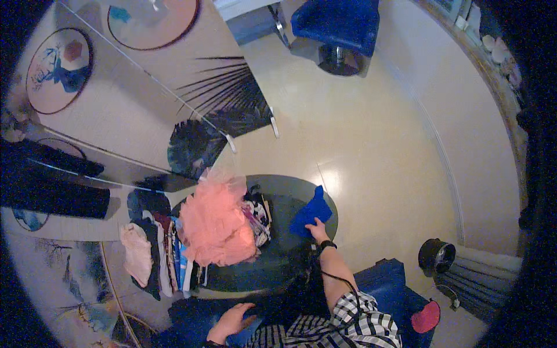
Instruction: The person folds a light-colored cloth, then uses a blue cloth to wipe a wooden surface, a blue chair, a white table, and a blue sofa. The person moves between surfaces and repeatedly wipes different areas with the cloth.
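Observation:
A piece of bright blue cloth lies at the right end of a dark oval table, its narrow tip reaching the rim. My right hand pinches its near edge; a dark band circles the wrist. My left hand rests on my lap, holding nothing, with its fingers slightly apart. A large heap of coral tulle covers the table's left half. Against its right side sits a bundle of patterned fabric, partly covered by the tulle.
Folded garments stand in a row at the table's left, with a pale pink one outermost. A printed folding screen rises at upper left. A blue chair is across the floor. Right of me are a blue seat and a black cylindrical object.

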`<state>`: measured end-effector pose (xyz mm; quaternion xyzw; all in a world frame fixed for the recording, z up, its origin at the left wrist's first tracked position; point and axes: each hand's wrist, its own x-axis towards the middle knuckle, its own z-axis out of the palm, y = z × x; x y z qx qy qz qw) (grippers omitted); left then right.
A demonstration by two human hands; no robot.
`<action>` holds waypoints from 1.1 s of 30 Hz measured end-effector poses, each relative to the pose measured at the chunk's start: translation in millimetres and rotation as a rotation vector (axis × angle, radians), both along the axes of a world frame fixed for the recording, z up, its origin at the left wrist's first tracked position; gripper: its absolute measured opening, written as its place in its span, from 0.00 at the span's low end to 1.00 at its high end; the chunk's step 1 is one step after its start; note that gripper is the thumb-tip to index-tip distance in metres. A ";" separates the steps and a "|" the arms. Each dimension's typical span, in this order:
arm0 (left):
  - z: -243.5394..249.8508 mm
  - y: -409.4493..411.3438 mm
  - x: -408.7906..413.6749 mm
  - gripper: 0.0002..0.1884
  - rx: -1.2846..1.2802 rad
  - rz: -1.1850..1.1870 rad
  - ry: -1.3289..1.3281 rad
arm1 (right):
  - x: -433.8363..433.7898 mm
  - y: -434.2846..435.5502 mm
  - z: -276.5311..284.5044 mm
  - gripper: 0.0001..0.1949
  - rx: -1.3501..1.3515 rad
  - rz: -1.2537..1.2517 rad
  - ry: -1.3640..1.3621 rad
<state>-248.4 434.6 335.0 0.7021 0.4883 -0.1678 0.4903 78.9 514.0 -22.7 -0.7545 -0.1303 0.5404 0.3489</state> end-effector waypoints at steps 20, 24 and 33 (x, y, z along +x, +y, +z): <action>36.8 78.0 150.1 0.30 -1.083 0.731 -1.024 | -4.0 -84.6 418.2 0.26 0.930 0.403 -0.167; 78.9 77.2 233.1 0.30 -1.016 0.599 -1.081 | -4.1 -96.7 429.7 0.35 0.758 0.336 -0.822; 64.1 97.6 304.9 0.25 -0.654 0.518 -0.698 | 71.6 -95.3 434.0 0.21 0.848 -0.170 -0.500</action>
